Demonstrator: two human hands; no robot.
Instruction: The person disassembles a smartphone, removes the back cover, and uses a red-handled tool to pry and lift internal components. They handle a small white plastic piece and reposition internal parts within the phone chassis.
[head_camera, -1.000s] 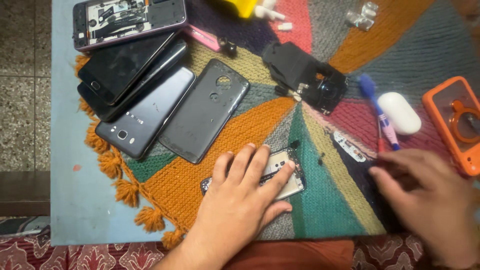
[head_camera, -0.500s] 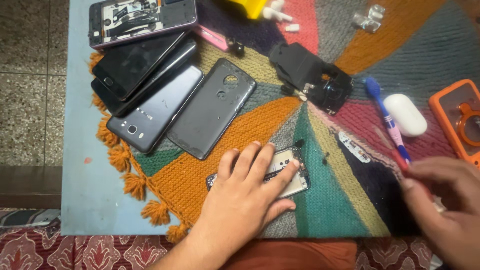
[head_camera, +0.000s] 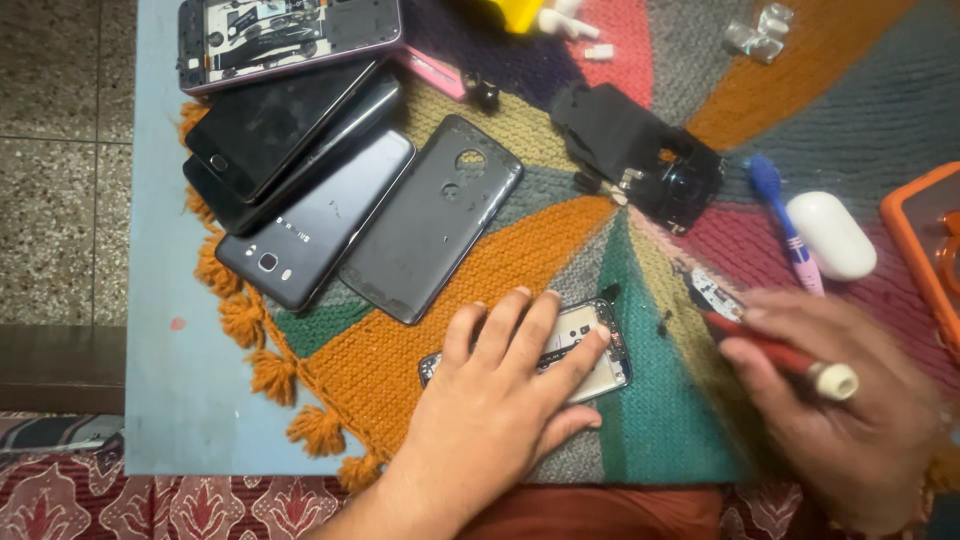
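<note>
My left hand (head_camera: 495, 400) lies flat with fingers spread on an opened phone (head_camera: 595, 350) whose insides face up, on the knitted multicolour mat (head_camera: 400, 360). My right hand (head_camera: 840, 400) grips a red-handled screwdriver (head_camera: 775, 355) with a white end cap. Its tip points toward a small circuit part (head_camera: 712, 293) to the right of the opened phone. A few tiny dark bits (head_camera: 662, 322) lie between phone and part.
A pile of phones and back covers (head_camera: 330, 190) sits at upper left, with an opened phone (head_camera: 290, 35) at the top. A black frame part (head_camera: 640, 160), a blue toothbrush (head_camera: 785, 220), a white earbud case (head_camera: 830, 235) and an orange case (head_camera: 925, 255) lie to the right.
My right hand has moved up and left, and it now holds the red screwdriver near the circuit part. My left hand has stayed on the opened phone.
</note>
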